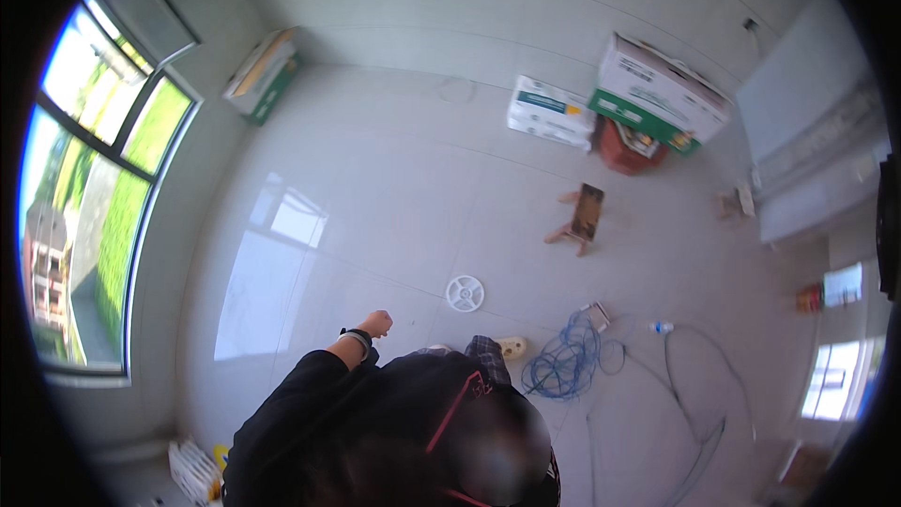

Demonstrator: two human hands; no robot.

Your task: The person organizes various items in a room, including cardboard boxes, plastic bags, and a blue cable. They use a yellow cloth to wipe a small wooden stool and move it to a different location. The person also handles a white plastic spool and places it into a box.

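Note:
My left hand (pixel 379 324) is held out in front of my body at the lower middle, its fingers curled, with a dark band and a pale bracelet at the wrist. Whether anything is inside the fingers does not show. My right hand is out of view. On the glossy tiled floor ahead lies a white spoked plastic reel (pixel 465 293), a little to the right of my left hand. A tangled coil of blue cable (pixel 565 359) lies right of my patterned shoe (pixel 513 348), touching or close beside a small box (pixel 597 316).
A small wooden stool (pixel 586 213) stands ahead right. Beyond it are a white pack (pixel 550 113) and a large green-and-white carton (pixel 660 93) above a red container (pixel 628 149). Another carton (pixel 262 76) stands in the far left corner. Loose cables (pixel 676 394) and a plastic bottle (pixel 662 327) lie at right.

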